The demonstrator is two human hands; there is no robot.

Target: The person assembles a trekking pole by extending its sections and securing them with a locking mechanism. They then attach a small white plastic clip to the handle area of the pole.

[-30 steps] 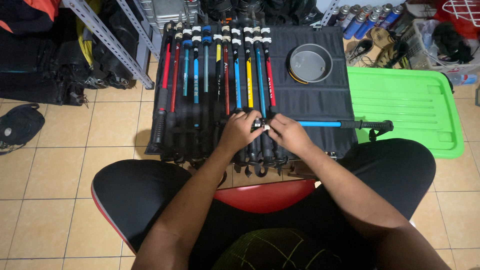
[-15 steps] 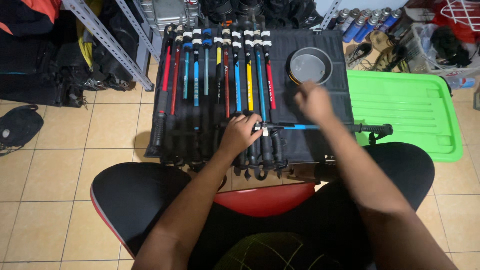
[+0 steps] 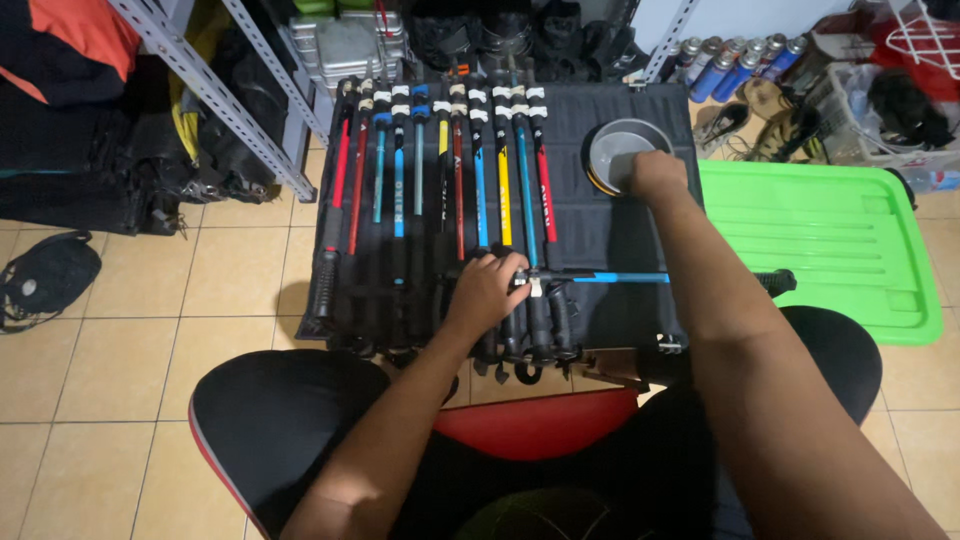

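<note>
A seated person works over a black mat (image 3: 610, 230) spread on a tiled floor (image 3: 120, 330), where a row of trekking poles (image 3: 440, 200) lies side by side, shafts in red, blue, yellow and black. The left hand (image 3: 487, 292) presses down, its grip clenched on the near end of a blue pole (image 3: 620, 278) that lies crosswise over the others, its black handle (image 3: 775, 281) reaching the edge of a green lid (image 3: 840, 250). The right hand (image 3: 658, 176) reaches into a grey pan (image 3: 612, 152) at the mat's far corner, fingers curled down inside it; whether they grasp anything cannot be told. The blue pole looks light, stiff and smooth along its shaft, so likely to roll or slip; the firmer holds appear to be the padded handle or the pale collar just beside the left hand. Metal shelving (image 3: 215, 95), canisters (image 3: 725, 65) and a dark bag (image 3: 45, 275) crowd the surroundings.
</note>
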